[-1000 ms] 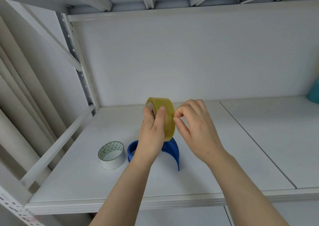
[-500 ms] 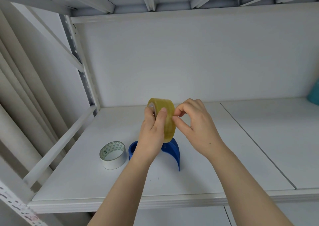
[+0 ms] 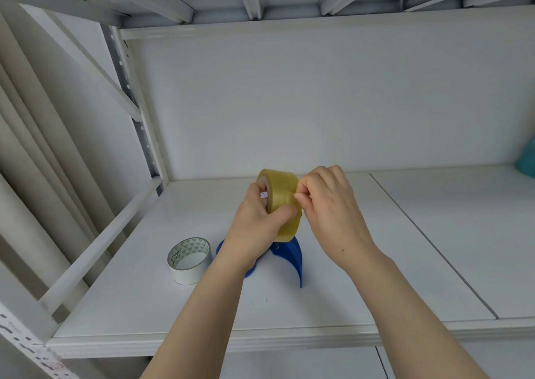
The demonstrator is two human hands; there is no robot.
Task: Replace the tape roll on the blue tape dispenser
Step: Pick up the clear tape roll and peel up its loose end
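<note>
A yellowish clear tape roll (image 3: 279, 187) is held upright above the shelf. My left hand (image 3: 256, 225) grips it, fingers in the core and thumb across the outer face. My right hand (image 3: 330, 213) pinches at the roll's right edge with thumb and forefinger. Beneath the hands, the blue tape dispenser (image 3: 289, 255) lies on the white shelf (image 3: 333, 297), partly hidden by my left wrist. A nearly used-up white roll (image 3: 189, 260) with a green-triangle core lies flat to the dispenser's left.
White metal shelving frames the space: an upright post (image 3: 136, 118) and slanted rail (image 3: 98, 245) at left, a back panel behind, another shelf overhead. A teal object (image 3: 527, 158) shows at the far right edge. A seam (image 3: 434, 251) splits the shelf boards.
The left thumb has slid lower across the roll's face. The right fingers stay pinched at the roll's edge, slightly higher. The view shifted a little.
</note>
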